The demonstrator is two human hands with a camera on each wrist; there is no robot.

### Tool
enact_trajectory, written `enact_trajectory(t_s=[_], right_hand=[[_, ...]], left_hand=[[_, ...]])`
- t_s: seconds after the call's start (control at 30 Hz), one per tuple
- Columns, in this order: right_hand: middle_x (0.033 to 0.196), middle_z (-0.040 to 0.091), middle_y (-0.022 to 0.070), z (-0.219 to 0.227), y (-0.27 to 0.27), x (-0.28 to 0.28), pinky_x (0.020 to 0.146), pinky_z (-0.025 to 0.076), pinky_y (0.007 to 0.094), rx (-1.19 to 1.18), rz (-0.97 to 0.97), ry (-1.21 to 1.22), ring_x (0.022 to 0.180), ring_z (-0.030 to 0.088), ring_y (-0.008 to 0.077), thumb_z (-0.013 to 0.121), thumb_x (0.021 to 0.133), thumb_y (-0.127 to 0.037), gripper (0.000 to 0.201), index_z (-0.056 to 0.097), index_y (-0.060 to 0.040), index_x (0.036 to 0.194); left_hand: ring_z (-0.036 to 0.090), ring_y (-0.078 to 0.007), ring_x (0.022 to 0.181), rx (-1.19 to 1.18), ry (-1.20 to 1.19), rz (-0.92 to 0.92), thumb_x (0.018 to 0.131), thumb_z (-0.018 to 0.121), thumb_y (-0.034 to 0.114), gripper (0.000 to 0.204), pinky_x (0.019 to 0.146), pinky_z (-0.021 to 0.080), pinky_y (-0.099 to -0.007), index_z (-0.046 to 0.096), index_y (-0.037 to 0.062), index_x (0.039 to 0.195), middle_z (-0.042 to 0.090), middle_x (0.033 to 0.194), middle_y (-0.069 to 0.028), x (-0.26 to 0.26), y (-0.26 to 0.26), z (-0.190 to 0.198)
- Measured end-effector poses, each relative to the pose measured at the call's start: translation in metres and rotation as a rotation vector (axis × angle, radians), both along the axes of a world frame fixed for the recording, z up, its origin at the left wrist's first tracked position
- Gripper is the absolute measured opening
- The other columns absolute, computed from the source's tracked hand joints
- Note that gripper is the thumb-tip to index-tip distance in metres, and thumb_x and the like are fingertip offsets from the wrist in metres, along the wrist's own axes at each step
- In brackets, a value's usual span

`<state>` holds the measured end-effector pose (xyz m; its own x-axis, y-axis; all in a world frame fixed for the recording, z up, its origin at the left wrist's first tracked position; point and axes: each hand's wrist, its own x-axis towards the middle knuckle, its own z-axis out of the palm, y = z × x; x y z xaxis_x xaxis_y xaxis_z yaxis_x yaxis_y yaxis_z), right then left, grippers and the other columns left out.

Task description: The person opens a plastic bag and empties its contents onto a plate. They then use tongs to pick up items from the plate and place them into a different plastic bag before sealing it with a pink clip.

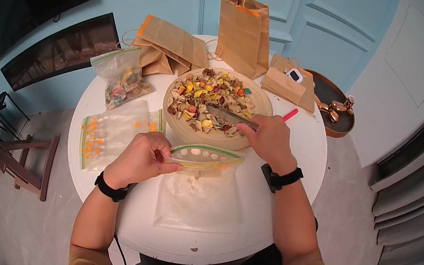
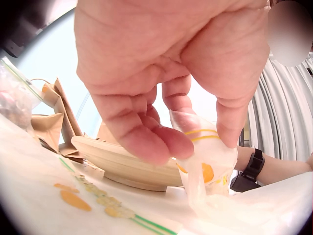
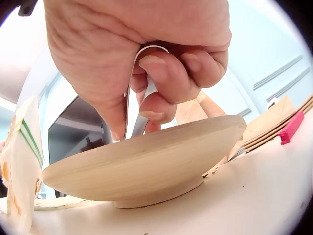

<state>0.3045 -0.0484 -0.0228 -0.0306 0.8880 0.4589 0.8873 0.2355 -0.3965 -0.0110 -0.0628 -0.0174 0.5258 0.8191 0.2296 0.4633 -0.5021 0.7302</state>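
My left hand pinches the rim of a clear zip bag between thumb and fingers. The bag lies flat toward the table's front, its green-and-yellow zip mouth parted. In the left wrist view, the thumb and fingertips close on the bag's plastic. My right hand grips metal tongs, fingers curled round the bent handle. The tongs' tips reach into potpourri, colourful dried petals and slices heaped in a shallow wooden bowl. In the right wrist view the bowl's side hides the tips.
More zip bags with orange marks lie at the left. Behind them stands a filled zip bag. Paper bags stand or lie along the back. A white timer rests on flat paper bags, near a pink marker.
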Motion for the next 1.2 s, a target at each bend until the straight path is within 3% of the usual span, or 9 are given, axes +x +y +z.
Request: enact_trajectory(t_s=[0.27, 0.37, 0.57, 0.67, 0.77, 0.87, 0.97, 1.07, 1.2], right_hand=[[0.055, 0.061, 0.0108, 0.003, 0.0, 0.007, 0.051, 0.044, 0.0339, -0.039, 0.016, 0.168, 0.05, 0.056, 0.0212, 0.081, 0.082, -0.034, 0.034, 0.073, -0.0014, 0.075], [0.058, 0.062, 0.0126, 0.007, -0.001, 0.013, 0.052, 0.045, 0.0357, -0.063, 0.086, 0.288, 0.053, 0.058, 0.0236, 0.08, 0.082, -0.032, 0.034, 0.073, 0.0, 0.076], [0.055, 0.052, 0.0046, 0.037, -0.023, 0.014, 0.05, 0.036, 0.0272, -0.226, 0.256, 0.422, 0.053, 0.042, 0.0093, 0.082, 0.081, -0.021, 0.026, 0.07, 0.0016, 0.074], [0.055, 0.051, 0.0034, 0.037, -0.028, 0.023, 0.051, 0.037, 0.0274, -0.294, 0.447, 0.367, 0.054, 0.04, 0.0099, 0.083, 0.08, -0.02, 0.028, 0.069, 0.0023, 0.075], [0.055, 0.049, 0.0028, 0.039, -0.027, 0.021, 0.051, 0.037, 0.0272, -0.317, 0.47, 0.3, 0.055, 0.039, 0.0102, 0.084, 0.079, -0.021, 0.03, 0.067, 0.0026, 0.074], [0.055, 0.05, 0.0034, 0.036, -0.025, 0.023, 0.051, 0.037, 0.0276, -0.299, 0.449, 0.342, 0.056, 0.04, 0.0101, 0.084, 0.08, -0.023, 0.032, 0.066, 0.0025, 0.073], [0.056, 0.055, 0.006, 0.032, -0.018, 0.021, 0.052, 0.04, 0.0298, -0.154, 0.15, 0.378, 0.053, 0.048, 0.0135, 0.082, 0.081, -0.029, 0.035, 0.067, 0.0016, 0.072], [0.059, 0.062, 0.0104, 0.024, -0.01, 0.03, 0.054, 0.046, 0.0344, -0.159, -0.058, 0.159, 0.055, 0.059, 0.022, 0.079, 0.082, -0.038, 0.04, 0.069, 0.0003, 0.073], [0.062, 0.065, 0.0134, 0.016, -0.005, 0.034, 0.058, 0.05, 0.0391, -0.185, -0.096, 0.089, 0.06, 0.064, 0.0301, 0.077, 0.082, -0.045, 0.045, 0.07, -0.0007, 0.073]], left_hand=[[0.058, -0.0075, 0.065, -0.029, -0.002, 0.03, 0.071, 0.09, 0.008, 0.034, 0.056, 0.049, -0.0223, 0.057, 0.0005, 0.072, 0.063, 0.084, -0.0053, -0.001, 0.001, -0.001], [0.057, -0.007, 0.065, -0.02, 0.002, 0.069, 0.071, 0.09, 0.007, 0.035, 0.056, 0.048, -0.022, 0.056, 0.0006, 0.072, 0.062, 0.083, -0.0046, -0.001, 0.001, -0.002], [0.055, -0.0105, 0.057, -0.002, -0.093, 0.109, 0.072, 0.09, 0.013, 0.038, 0.053, 0.047, -0.0255, 0.054, 0.0009, 0.069, 0.058, 0.07, -0.0048, -0.002, 0.003, -0.003], [0.055, -0.0102, 0.058, -0.008, -0.079, 0.116, 0.072, 0.09, 0.013, 0.038, 0.053, 0.047, -0.0252, 0.055, 0.0007, 0.069, 0.058, 0.07, -0.0046, -0.001, 0.003, -0.002], [0.057, -0.0062, 0.065, -0.024, -0.045, 0.094, 0.072, 0.09, 0.006, 0.035, 0.055, 0.048, -0.0216, 0.055, 0.0013, 0.071, 0.058, 0.082, -0.0023, -0.002, 0.003, -0.001], [0.057, -0.0064, 0.065, -0.04, -0.05, 0.092, 0.071, 0.09, 0.007, 0.035, 0.055, 0.048, -0.0216, 0.056, 0.0013, 0.072, 0.058, 0.083, -0.0028, -0.003, 0.004, -0.003], [0.057, -0.0071, 0.065, -0.049, -0.032, 0.093, 0.071, 0.09, 0.006, 0.034, 0.056, 0.049, -0.0218, 0.056, 0.0012, 0.072, 0.059, 0.083, -0.0037, -0.001, 0.001, 0.0], [0.057, -0.0076, 0.065, -0.025, -0.006, 0.077, 0.07, 0.09, 0.004, 0.034, 0.056, 0.049, -0.022, 0.056, 0.0011, 0.071, 0.059, 0.084, -0.0043, 0.0, 0.002, -0.001], [0.058, -0.008, 0.065, -0.04, -0.013, 0.068, 0.07, 0.089, 0.003, 0.033, 0.057, 0.049, -0.022, 0.056, 0.0009, 0.071, 0.06, 0.085, -0.005, 0.0, 0.001, -0.001]])
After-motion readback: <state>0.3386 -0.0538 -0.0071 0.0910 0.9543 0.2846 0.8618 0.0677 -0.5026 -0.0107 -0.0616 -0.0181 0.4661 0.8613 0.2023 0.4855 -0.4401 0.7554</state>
